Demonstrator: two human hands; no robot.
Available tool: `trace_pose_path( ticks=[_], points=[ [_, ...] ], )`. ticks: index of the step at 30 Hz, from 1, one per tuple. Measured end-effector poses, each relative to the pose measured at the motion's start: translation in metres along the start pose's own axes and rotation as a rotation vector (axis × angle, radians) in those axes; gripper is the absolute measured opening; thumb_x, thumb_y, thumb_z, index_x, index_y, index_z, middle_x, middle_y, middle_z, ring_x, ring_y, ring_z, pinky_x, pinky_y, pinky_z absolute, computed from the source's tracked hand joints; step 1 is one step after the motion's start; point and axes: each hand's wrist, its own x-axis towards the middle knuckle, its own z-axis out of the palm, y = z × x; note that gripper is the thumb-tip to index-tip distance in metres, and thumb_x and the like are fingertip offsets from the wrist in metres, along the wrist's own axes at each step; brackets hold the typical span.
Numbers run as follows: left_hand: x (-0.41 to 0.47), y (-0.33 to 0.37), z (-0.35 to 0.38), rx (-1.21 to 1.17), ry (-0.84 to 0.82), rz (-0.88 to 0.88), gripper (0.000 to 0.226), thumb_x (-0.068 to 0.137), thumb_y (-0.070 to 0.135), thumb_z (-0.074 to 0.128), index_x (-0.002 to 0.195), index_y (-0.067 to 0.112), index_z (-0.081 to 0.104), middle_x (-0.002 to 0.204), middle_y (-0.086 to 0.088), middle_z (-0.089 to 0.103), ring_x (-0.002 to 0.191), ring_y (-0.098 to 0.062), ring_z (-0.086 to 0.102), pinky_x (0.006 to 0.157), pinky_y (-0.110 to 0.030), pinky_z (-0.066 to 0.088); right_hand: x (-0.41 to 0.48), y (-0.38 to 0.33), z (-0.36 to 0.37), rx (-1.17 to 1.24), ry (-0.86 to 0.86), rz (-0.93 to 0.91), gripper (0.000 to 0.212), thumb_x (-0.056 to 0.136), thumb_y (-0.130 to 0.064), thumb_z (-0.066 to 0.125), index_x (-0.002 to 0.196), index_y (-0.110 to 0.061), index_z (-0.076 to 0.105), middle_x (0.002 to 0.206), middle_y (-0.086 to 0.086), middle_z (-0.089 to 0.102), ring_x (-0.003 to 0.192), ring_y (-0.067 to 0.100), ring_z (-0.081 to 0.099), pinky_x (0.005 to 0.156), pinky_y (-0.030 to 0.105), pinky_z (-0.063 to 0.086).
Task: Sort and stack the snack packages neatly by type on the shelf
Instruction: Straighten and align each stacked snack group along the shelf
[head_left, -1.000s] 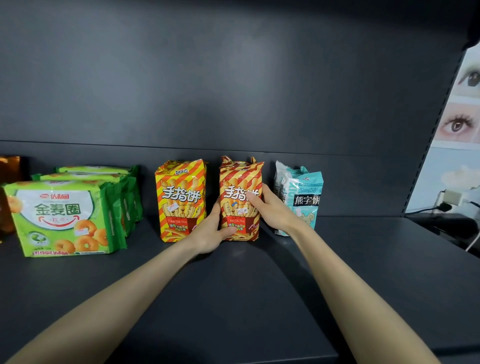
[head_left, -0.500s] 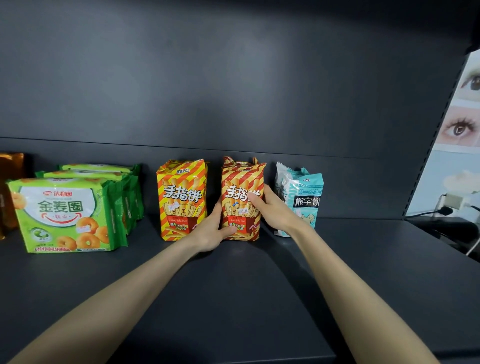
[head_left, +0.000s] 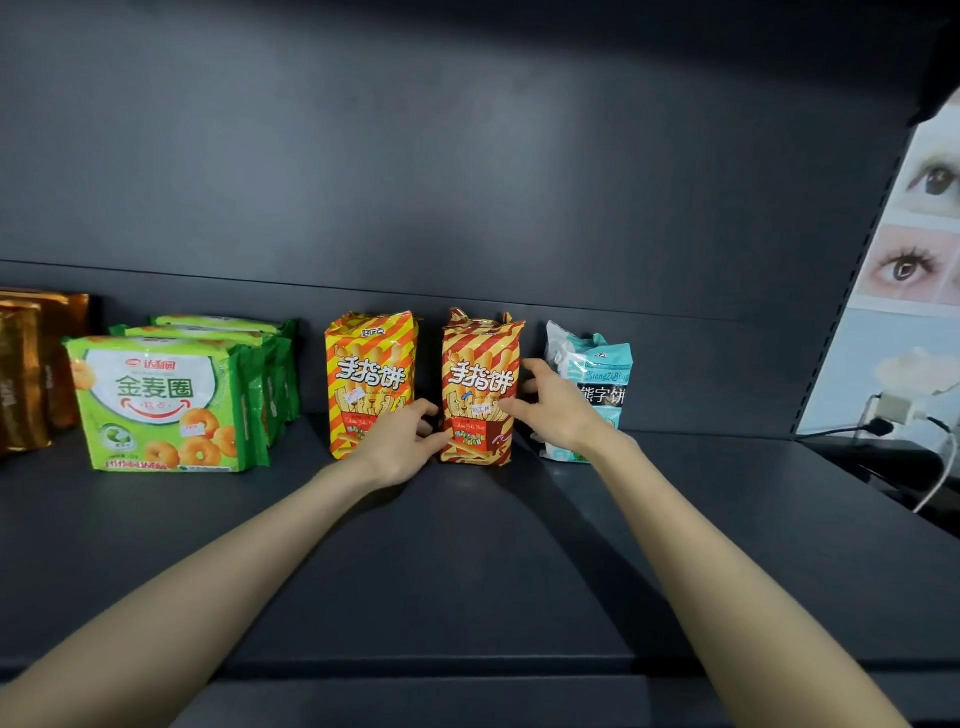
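At centre frame, a person's left hand and right hand clasp the upright red-striped snack pack, squaring it beside its yellow-striped twin; release likely follows.

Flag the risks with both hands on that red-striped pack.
1. The red-striped pack stands upright with a hand on either side; a push from the left hand or right hand could tip it.
2. The right hand sits against the teal pack, which looks crumpled and could topple backward.
3. The yellow-striped pack stands close by; the left wrist could knock it.
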Motion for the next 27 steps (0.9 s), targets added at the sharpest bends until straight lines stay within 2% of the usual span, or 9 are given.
trace_pose_path(
  ticks=[4,7,10,12,15,17,20,24,27],
  points=[
    [-0.024,-0.012,-0.017,0.053,0.162,0.033,0.033,0.091,0.026,0.059,0.120,0.011,0.057,0.107,-0.007,0.067,0.092,-0.017,0.063,0.083,-0.029,0.052,-0.014,-0.002,0.000,-0.129,0.065,-0.051,0.058,0.091,-0.027,0.060,0.140,-0.011,0.034,0.137,0.011,0.049,0.112,0.028,0.058,0.090,0.041,0.052],
    [-0.039,-0.025,-0.031,0.060,0.287,0.016,0.024,0.088,0.026,0.064,0.107,0.012,0.062,0.094,-0.002,0.068,0.084,-0.017,0.064,0.081,-0.033,0.053,-0.018,-0.009,0.002,-0.221,0.100,-0.088,0.050,0.090,-0.031,0.062,0.132,-0.011,0.045,0.127,0.009,0.054,0.105,0.025,0.058,0.084,0.032,0.048],
    [-0.048,-0.036,-0.047,0.030,0.353,-0.014,0.029,0.086,0.025,0.067,0.109,0.010,0.059,0.092,-0.003,0.063,0.079,-0.017,0.060,0.078,-0.032,0.052,-0.018,-0.026,0.007,-0.187,0.086,-0.123,0.045,0.089,-0.030,0.063,0.128,-0.011,0.050,0.123,0.009,0.058,0.106,0.023,0.057,0.084,0.032,0.048],
    [-0.049,-0.042,-0.054,0.011,0.357,-0.024,0.038,0.084,0.025,0.069,0.115,0.007,0.055,0.097,-0.006,0.061,0.081,-0.017,0.057,0.075,-0.029,0.049,-0.014,-0.040,0.014,-0.160,0.087,-0.144,0.045,0.089,-0.029,0.063,0.129,-0.012,0.051,0.124,0.009,0.059,0.109,0.024,0.057,0.088,0.033,0.048],
    [-0.047,-0.051,-0.060,-0.018,0.309,-0.036,0.053,0.083,0.026,0.070,0.126,0.005,0.047,0.115,-0.011,0.059,0.093,-0.018,0.057,0.080,-0.028,0.047,-0.006,-0.056,0.028,-0.113,0.078,-0.162,0.048,0.090,-0.028,0.062,0.133,-0.012,0.048,0.128,0.008,0.056,0.113,0.024,0.056,0.088,0.030,0.045],
    [-0.043,-0.057,-0.065,-0.048,0.244,-0.053,0.067,0.084,0.028,0.069,0.137,0.006,0.036,0.130,-0.013,0.053,0.109,-0.023,0.057,0.088,-0.030,0.045,0.000,-0.066,0.039,-0.077,0.062,-0.152,0.053,0.090,-0.027,0.062,0.137,-0.012,0.043,0.132,0.010,0.054,0.116,0.024,0.055,0.088,0.028,0.044],
    [-0.034,-0.067,-0.071,-0.091,0.142,-0.064,0.081,0.085,0.029,0.068,0.147,0.007,0.020,0.145,-0.015,0.041,0.127,-0.027,0.048,0.100,-0.034,0.041,0.011,-0.078,0.054,-0.026,0.041,-0.113,0.063,0.091,-0.027,0.062,0.144,-0.011,0.032,0.141,0.013,0.046,0.124,0.026,0.051,0.096,0.031,0.044],
    [-0.019,-0.075,-0.074,-0.153,0.013,-0.057,0.088,0.087,0.028,0.066,0.150,0.008,0.008,0.150,-0.012,0.034,0.135,-0.026,0.039,0.106,-0.034,0.036,0.024,-0.086,0.070,0.026,0.032,-0.049,0.077,0.091,-0.032,0.061,0.149,-0.009,0.016,0.150,0.013,0.035,0.135,0.028,0.039,0.108,0.042,0.040],
    [-0.010,-0.082,-0.073,-0.156,-0.058,-0.007,0.085,0.088,0.025,0.065,0.149,0.009,0.009,0.146,-0.008,0.041,0.132,-0.024,0.043,0.099,-0.026,0.036,0.029,-0.088,0.079,0.059,0.039,-0.007,0.082,0.091,-0.034,0.060,0.150,-0.009,0.010,0.152,0.012,0.032,0.137,0.028,0.037,0.108,0.043,0.040]
  ],
)
